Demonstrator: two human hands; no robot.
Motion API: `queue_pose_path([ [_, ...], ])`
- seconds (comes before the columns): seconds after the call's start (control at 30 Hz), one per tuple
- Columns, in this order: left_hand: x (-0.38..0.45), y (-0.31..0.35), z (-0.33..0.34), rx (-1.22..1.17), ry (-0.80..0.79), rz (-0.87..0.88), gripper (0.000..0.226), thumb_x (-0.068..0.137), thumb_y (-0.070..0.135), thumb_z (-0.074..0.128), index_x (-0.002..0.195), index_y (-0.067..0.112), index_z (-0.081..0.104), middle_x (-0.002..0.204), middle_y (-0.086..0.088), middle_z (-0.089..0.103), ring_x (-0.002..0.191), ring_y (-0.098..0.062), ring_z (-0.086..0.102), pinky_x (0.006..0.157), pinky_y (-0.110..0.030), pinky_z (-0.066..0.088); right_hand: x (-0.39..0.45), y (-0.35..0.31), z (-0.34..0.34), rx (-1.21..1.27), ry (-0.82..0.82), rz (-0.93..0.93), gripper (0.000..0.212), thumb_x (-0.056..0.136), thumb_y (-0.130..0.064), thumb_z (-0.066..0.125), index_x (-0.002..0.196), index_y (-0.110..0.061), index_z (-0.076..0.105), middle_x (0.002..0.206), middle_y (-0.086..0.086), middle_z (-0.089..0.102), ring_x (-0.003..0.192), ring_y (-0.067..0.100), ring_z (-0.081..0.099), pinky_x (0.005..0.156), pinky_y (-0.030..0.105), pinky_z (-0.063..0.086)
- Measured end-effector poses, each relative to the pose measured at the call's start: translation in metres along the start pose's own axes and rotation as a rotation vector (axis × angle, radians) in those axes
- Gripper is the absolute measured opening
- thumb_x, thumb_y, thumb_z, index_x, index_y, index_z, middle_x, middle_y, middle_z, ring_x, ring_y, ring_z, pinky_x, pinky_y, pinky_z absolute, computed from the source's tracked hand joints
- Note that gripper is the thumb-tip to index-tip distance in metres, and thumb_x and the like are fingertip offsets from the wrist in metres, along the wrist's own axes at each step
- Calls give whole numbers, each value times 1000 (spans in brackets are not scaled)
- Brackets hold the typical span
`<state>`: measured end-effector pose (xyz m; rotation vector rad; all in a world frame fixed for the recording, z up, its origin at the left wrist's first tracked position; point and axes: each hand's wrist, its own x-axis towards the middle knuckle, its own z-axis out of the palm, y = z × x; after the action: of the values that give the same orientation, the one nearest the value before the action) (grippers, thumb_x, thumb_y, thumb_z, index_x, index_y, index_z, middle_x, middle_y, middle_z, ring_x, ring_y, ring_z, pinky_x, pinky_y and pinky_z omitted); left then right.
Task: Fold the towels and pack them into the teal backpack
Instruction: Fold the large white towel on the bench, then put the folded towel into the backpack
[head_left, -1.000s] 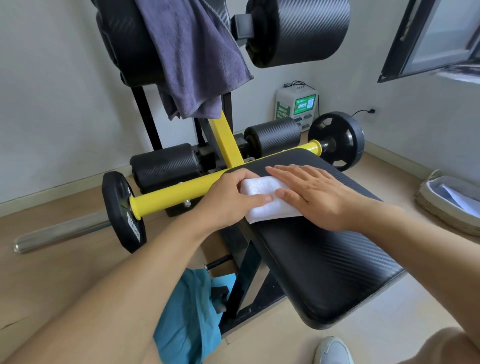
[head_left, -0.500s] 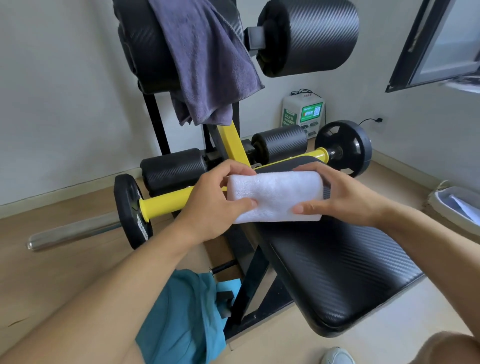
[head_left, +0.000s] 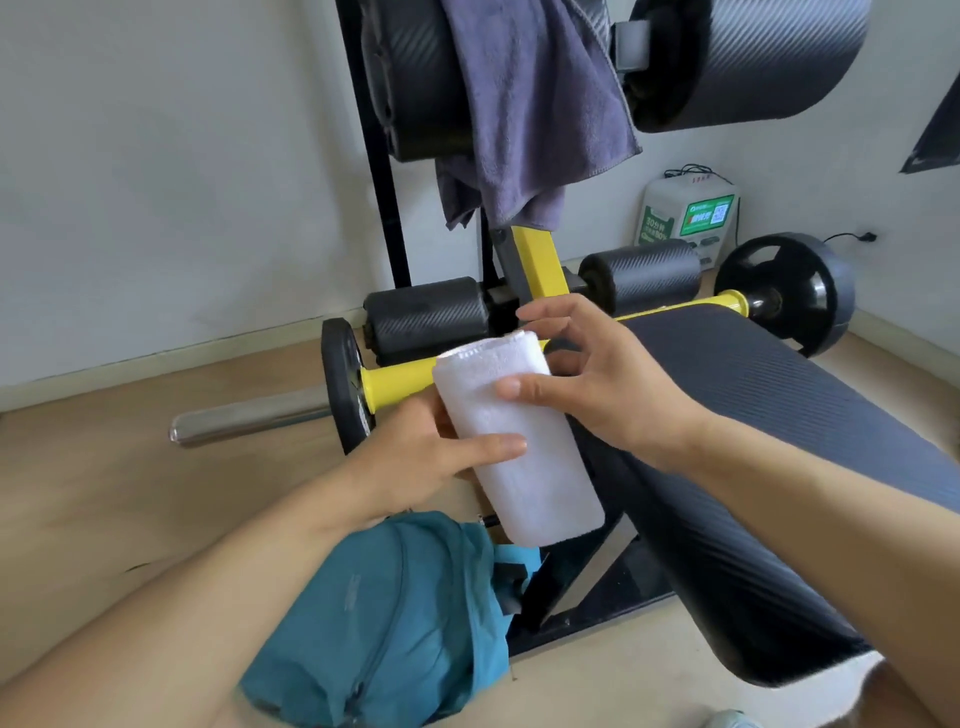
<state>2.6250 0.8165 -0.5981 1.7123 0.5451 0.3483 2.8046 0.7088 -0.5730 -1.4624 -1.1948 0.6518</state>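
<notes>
A folded white towel (head_left: 524, 447) is held in the air, its long side tilted down toward the teal backpack (head_left: 384, 618) on the floor below. My left hand (head_left: 421, 457) grips the towel from the left, thumb across its front. My right hand (head_left: 597, 384) touches its upper right side with the thumb on the cloth and the fingers spread loosely behind. A grey-purple towel (head_left: 524, 109) hangs over the upper black roller pad of the bench.
The black padded bench seat (head_left: 769, 447) fills the right side. A yellow bar (head_left: 400, 384) with black weight plates (head_left: 789, 291) crosses behind the hands. A white and green box (head_left: 685, 218) stands by the back wall. Wooden floor (head_left: 104, 478) lies to the left.
The white towel was pressed flat on the bench seat, then lifted by both hands. Now it is turned lengthwise and carried left and down over the backpack; my right hand's fingers have loosened.
</notes>
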Motion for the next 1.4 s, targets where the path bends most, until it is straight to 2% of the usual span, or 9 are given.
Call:
queue_pose_path([
  [0.23,-13,-15,-26,-254,167,-102,41,73,24,85,111,17,71,106,-8,78,97,-22,74,79,-39,60,1,8,47,-17,-348,123,70,86,-41,74,147,-36,40,127,-17,64,115,2,64,94,27,56],
  [0.47,-6,-41,-53,-194,185,-240,50,84,39,79,120,8,69,112,-16,76,109,-34,71,93,-47,59,5,24,85,-45,-231,175,54,100,-41,59,149,-31,41,127,-9,68,112,9,67,93,30,56],
  [0.63,8,-78,-64,-91,184,-398,67,95,67,49,115,7,68,100,-10,73,87,-26,71,89,-43,57,6,51,107,-359,-152,326,53,105,-34,48,154,-24,31,133,1,58,114,21,57,90,36,47],
  [0.8,16,-114,-63,446,141,-499,20,102,29,49,116,16,57,107,-6,57,102,-25,57,81,-32,45,13,95,127,-413,-92,664,47,106,-32,43,149,-15,36,139,10,54,124,29,53,90,33,38],
  [0.93,7,-149,-41,843,-71,-618,53,74,23,55,125,10,58,127,-7,60,112,-31,59,94,-37,53,-5,149,156,-338,-35,784,42,105,-29,44,145,-14,44,140,12,56,123,29,55,93,32,40],
  [1.03,-2,-175,-22,1025,-179,-670,42,84,17,56,125,8,57,130,-12,57,115,-31,59,91,-38,54,-33,185,174,-282,-60,826,51,106,-31,44,153,-11,35,150,12,49,134,30,48,109,35,37],
  [1.1,-6,-201,-5,1000,-182,-719,50,90,22,60,138,11,52,141,-13,52,126,-31,54,102,-40,51,-47,203,180,-281,-53,858,57,106,-33,43,157,-13,27,155,12,43,139,31,44,116,39,34],
  [1.27,-24,-270,55,1107,-298,-708,102,85,53,59,162,18,2,169,-9,1,156,-37,-8,124,-57,9,-60,238,172,-389,-49,938,59,105,-38,41,156,-15,24,151,15,43,133,37,49,109,45,41],
  [1.4,-33,-288,77,1308,-179,-663,86,91,37,55,161,19,8,169,-8,4,156,-35,-7,120,-64,10,-53,251,166,-410,-34,968,55,105,-37,41,152,-11,28,149,15,46,131,37,50,106,45,42],
])
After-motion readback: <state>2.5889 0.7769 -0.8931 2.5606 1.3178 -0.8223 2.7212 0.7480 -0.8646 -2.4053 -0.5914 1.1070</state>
